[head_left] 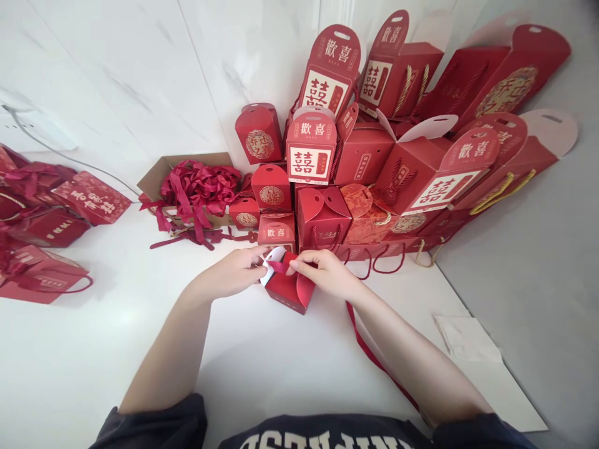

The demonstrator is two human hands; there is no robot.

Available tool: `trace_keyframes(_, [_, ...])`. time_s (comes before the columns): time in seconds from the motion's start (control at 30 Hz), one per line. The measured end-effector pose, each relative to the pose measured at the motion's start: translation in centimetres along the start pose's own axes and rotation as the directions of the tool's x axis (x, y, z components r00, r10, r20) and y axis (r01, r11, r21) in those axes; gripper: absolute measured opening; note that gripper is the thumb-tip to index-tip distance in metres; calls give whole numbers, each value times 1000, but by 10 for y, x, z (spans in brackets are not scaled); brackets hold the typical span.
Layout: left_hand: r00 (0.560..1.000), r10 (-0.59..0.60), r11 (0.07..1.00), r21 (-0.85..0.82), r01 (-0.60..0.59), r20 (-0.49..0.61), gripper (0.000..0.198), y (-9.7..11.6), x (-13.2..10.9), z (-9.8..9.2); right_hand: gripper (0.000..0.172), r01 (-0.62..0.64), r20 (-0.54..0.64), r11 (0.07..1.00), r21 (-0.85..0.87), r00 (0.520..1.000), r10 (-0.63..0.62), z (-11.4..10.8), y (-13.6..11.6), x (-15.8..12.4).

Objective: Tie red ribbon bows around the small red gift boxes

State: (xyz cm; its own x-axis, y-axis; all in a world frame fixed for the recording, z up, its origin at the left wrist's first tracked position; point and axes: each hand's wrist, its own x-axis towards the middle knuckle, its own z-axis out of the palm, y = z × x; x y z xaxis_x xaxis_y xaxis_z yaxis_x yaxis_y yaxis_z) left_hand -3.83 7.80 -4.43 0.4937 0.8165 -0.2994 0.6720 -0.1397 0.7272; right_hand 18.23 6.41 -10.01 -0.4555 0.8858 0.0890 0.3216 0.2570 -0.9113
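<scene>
A small red gift box (290, 290) stands on the white table (262, 368) just in front of me, its rounded flaps partly open with a white inner side showing. My left hand (236, 272) pinches the flap on the box's left side. My right hand (322, 269) pinches a red ribbon (374, 357) at the top of the box. The ribbon trails from the box down under my right forearm toward my body.
Many red gift boxes (374, 156) are stacked against the back wall corner. A cardboard box of red ribbons (199, 184) sits behind on the left. More red boxes (42, 231) lie at the far left. White paper sheets (472, 340) lie at the table's right edge.
</scene>
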Motion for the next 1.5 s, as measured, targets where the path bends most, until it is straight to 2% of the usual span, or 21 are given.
trace_keyframes(0.1, [1000,-20,999,25,20,-9,41,1,-1,0,35,-43,-40,999,8,998,43,-1,2,1])
trace_keyframes(0.23, [999,-31,998,47,32,-11,36,2,-1,0,35,-55,-27,998,13,998,56,-1,4,2])
trace_keyframes(0.57, [999,27,995,92,-24,-32,34,9,-4,1,33,13,36,994,112,999,-17,-4,7,2])
trace_keyframes(0.77, [987,34,996,83,-21,-155,32,7,3,0,32,29,37,995,94,999,-33,-1,7,3])
trace_keyframes(0.9, [983,14,996,85,2,-185,29,0,1,-14,27,48,30,998,34,998,-49,-15,0,-3])
trace_keyframes(0.97, [966,-26,999,32,35,-259,26,-8,-4,-27,24,47,20,999,-23,999,-47,-31,-5,-10])
trace_keyframes(1.07, [915,-135,985,-154,81,-380,22,-20,-12,-48,21,-29,32,995,-98,999,33,-57,-8,-22])
trace_keyframes(1.1, [897,-164,970,-233,70,-411,21,-23,-15,-53,22,-63,31,991,-114,997,67,-62,-7,-25])
trace_keyframes(1.17, [887,-172,925,-380,-4,-428,18,-26,-18,-60,27,-122,37,985,-120,991,127,-67,0,-27])
trace_keyframes(1.27, [900,-107,828,-539,-154,-422,15,-26,-19,-64,33,-185,102,982,-48,977,189,-55,19,-25])
trace_keyframes(1.37, [880,-114,721,-648,-247,-461,16,-25,-19,-65,38,-287,200,945,157,946,255,-33,41,-26])
trace_keyframes(1.43, [862,-149,682,-681,-266,-485,14,-26,-18,-65,43,-394,240,872,291,912,332,-22,51,-32])
trace_keyframes(1.5, [849,-175,679,-685,-263,-499,11,-27,-18,-66,47,-434,234,830,351,899,371,-13,57,-42])
